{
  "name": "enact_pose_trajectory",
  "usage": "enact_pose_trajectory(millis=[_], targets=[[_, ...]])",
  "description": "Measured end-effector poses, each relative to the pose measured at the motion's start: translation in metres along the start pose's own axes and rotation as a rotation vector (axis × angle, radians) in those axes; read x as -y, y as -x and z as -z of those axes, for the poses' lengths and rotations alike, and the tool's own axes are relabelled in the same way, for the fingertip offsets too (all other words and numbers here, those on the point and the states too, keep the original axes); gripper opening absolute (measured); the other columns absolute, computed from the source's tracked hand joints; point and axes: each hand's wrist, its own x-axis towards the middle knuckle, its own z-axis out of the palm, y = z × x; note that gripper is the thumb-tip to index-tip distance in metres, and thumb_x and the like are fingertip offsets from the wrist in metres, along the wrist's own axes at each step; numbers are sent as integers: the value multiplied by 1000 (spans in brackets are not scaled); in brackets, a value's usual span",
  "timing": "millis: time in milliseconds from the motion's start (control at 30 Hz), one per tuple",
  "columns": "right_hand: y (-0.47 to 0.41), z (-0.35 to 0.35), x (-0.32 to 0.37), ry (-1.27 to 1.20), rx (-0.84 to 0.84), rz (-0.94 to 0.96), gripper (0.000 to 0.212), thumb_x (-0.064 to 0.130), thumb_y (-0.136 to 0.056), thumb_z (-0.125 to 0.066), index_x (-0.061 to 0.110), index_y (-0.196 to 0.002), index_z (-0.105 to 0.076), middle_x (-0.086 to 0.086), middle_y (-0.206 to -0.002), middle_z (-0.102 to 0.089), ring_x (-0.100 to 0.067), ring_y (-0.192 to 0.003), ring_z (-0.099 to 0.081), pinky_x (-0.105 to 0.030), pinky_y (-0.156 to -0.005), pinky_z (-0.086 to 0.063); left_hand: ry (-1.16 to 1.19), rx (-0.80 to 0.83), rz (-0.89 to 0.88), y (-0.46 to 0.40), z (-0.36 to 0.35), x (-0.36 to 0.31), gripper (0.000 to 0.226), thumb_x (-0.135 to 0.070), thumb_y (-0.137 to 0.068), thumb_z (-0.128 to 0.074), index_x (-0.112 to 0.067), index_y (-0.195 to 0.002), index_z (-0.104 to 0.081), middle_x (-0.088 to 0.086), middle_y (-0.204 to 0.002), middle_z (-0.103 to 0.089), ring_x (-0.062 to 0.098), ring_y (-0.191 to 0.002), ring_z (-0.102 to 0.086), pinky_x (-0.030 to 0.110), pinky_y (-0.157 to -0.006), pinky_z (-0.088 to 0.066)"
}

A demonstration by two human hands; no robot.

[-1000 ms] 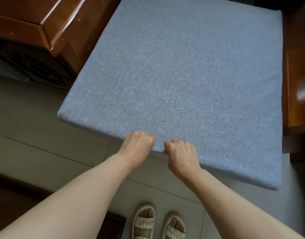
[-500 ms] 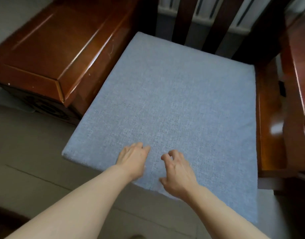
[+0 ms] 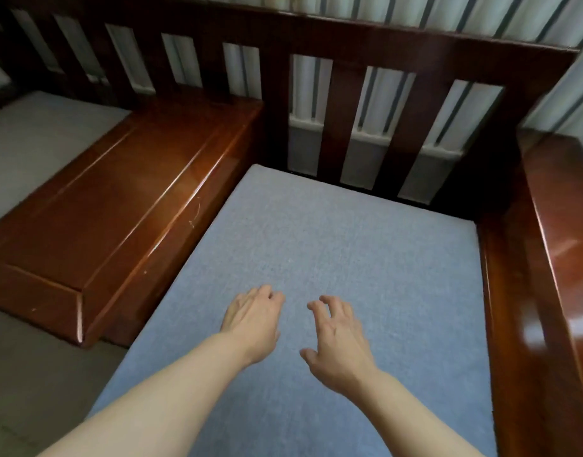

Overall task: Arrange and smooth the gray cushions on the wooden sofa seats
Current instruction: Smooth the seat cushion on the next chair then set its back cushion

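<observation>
Both forearms reach in from the bottom edge, bare, angled toward the middle of the seat. The left hand (image 3: pixel 254 321) is palm down over the cushion (image 3: pixel 333 245), fingers together and bent gently at the knuckles, nothing in its grasp; whether the fingertips actually press the fabric is hard to tell from here. Just beside it, the right hand (image 3: pixel 337 341) is palm down too, fingers spread and hooked a little like a loose claw, thumb out to the side, also holding nothing. The two hands sit near each other with a narrow strip of fabric showing between them.

Under them the gray-blue cushion lies flat on the wooden sofa seat, its weave looking even, with no folds in sight. Its right edge runs along the inside of the polished armrest (image 3: pixel 560 258), its left edge lies close against the raised wooden box section (image 3: pixel 118 212) that divides the seats, and its far edge reaches almost to the backrest, with a dark gap just behind it.

Left of that box, partly out of frame, a second cushion (image 3: pixel 36 143) in a paler gray rests on the next seat. Low on the left, a patch of dull floor (image 3: pixel 36 374) shows beside the sofa.

At the back, the slatted backrest (image 3: pixel 342 127) stands upright, dark red-brown, and pale striped curtains (image 3: pixel 448 21) show through and above the slats.
</observation>
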Motion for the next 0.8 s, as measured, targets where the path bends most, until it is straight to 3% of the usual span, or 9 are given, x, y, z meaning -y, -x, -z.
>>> enact_pose_trajectory(millis=[267,633,733,800], targets=[[-90,41,-25,-15,-50,-3,72,37,-88,-59,19,-147,-21,-7,-155,-13,-25,-142,-13,-33,-115,-19,-2,-102,-8,-94,42,9,46,-3,-87,-44,-20,-129,-45,1,-128,-44,22,-118,-45,31,-98,-32],[-247,20,4,-114,-54,-171,73,43,-86,-59,30,-148,-22,-1,-158,-5,-21,-143,-9,-32,-116,-16,-41,-11,8,-228,51,117,51,-5,-85,-49,-20,-133,-39,4,-137,-37,23,-126,-39,34,-103,-32],[-296,34,9,-141,-135,-232,73,44,-85,-61,33,-147,-24,-3,-159,-7,-23,-143,-11,-37,-117,-14,-33,-148,4,-267,73,131,57,-7,-86,-51,-17,-139,-32,8,-146,-27,25,-133,-31,36,-107,-29],[-339,60,9,-191,-329,-220,70,43,-84,-64,33,-145,-30,-4,-157,-13,-23,-143,-13,-40,-117,-12,71,-336,-21,-302,85,134,63,-8,-87,-55,-16,-143,-28,8,-151,-22,25,-137,-27,35,-108,-27]])
